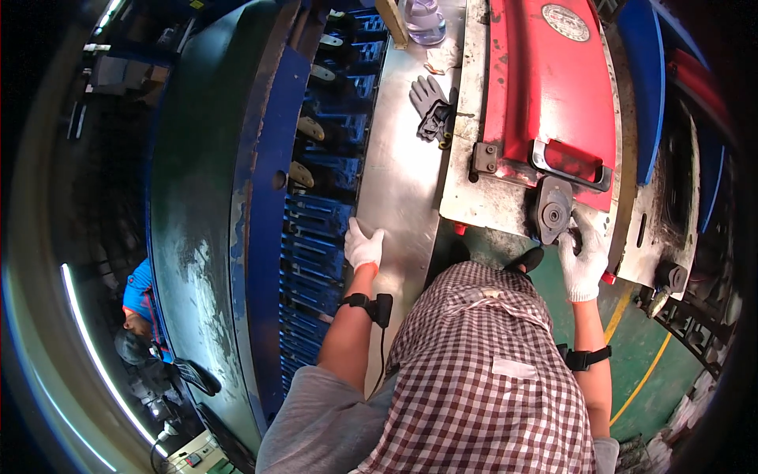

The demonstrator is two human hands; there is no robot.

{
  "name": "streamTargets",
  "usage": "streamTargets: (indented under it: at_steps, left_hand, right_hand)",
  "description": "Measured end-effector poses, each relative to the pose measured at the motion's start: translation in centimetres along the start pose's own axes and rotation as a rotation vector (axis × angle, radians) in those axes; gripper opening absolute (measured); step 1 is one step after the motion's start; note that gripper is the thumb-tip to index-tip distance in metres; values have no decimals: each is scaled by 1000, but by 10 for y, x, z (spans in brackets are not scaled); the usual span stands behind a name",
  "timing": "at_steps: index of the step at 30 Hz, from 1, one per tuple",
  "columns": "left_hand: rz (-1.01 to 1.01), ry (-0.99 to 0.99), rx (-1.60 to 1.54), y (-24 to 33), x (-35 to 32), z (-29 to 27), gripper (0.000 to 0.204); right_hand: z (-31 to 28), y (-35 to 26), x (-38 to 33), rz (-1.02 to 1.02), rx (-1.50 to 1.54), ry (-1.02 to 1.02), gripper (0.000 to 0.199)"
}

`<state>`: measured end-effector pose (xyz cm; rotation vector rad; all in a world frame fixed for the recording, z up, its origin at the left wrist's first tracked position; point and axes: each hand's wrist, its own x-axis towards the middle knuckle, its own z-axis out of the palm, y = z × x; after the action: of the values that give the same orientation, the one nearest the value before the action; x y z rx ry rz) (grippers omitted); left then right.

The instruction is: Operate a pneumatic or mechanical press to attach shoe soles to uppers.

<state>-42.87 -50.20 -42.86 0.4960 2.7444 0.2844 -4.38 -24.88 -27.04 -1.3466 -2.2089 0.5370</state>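
Observation:
My left hand [363, 246], in a white knit glove, rests on the edge of a bare metal worktop [404, 170], beside a row of blue slots. Its thumb stands apart from the fingers and nothing is in it. My right hand [585, 259], gloved the same way, has its fingers curled at the near end of a dark oval part with a ringed round centre [554, 208]. That part lies against the front edge of a pale, stained machine bed [482, 204], just below the black handle [570, 167] of a red cover [553, 87].
A grey-and-black work glove [430, 109] and a clear purplish bottle [425, 22] sit farther up the worktop. Several slotted blue holders [316, 261] line its left side. Beyond a large green-and-blue machine beam [197, 174] another person in blue [140, 296] bends down.

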Motion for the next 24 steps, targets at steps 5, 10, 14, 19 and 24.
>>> streamTargets:
  at_steps: [5, 10, 14, 19, 24]
  left_hand:
    - [-203, -100, 32, 13, 8, -8, 100]
    - [-200, -113, 41, 14, 11, -8, 101]
    - [-209, -119, 51, 9, 13, -5, 101]
    - [-210, -125, 57, 11, 11, -6, 101]
    - [-205, -135, 43, 12, 8, -9, 99]
  right_hand:
    - [1, 0, 1, -18, 0, 46, 46]
    - [-4, -6, 3, 60, 35, 5, 45]
    - [-4, -6, 2, 123, 66, -15, 40]
    - [-5, -6, -2, 101, 60, 19, 22]
    - [-5, -6, -3, 136, 57, 9, 20]
